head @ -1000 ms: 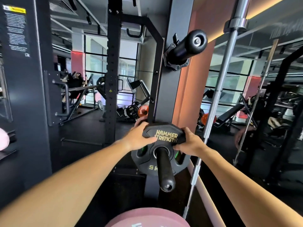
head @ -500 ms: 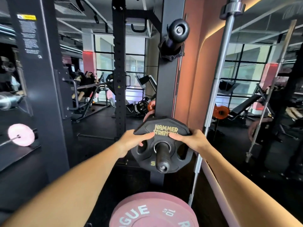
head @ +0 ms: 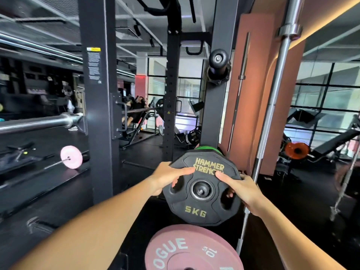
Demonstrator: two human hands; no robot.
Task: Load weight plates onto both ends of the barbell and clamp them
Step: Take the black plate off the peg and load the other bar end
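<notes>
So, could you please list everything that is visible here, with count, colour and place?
5 kg plate: one, black with gold lettering, centre, at the tip of a storage peg, held at both sides.
Green plate: one, green edge, just behind the black plate.
10 kg plate: one, pink, bottom centre.
Small pink plate: one, on a bar at left.
Barbell: one, steel, far left, sleeve bare.
Leaning bar: one, steel, upright at right.
Upper peg: one, black, empty, on the rack post.
Orange plate: one, background right.
Left hand: grips the plate's left edge.
Right hand: grips its right edge.
</notes>
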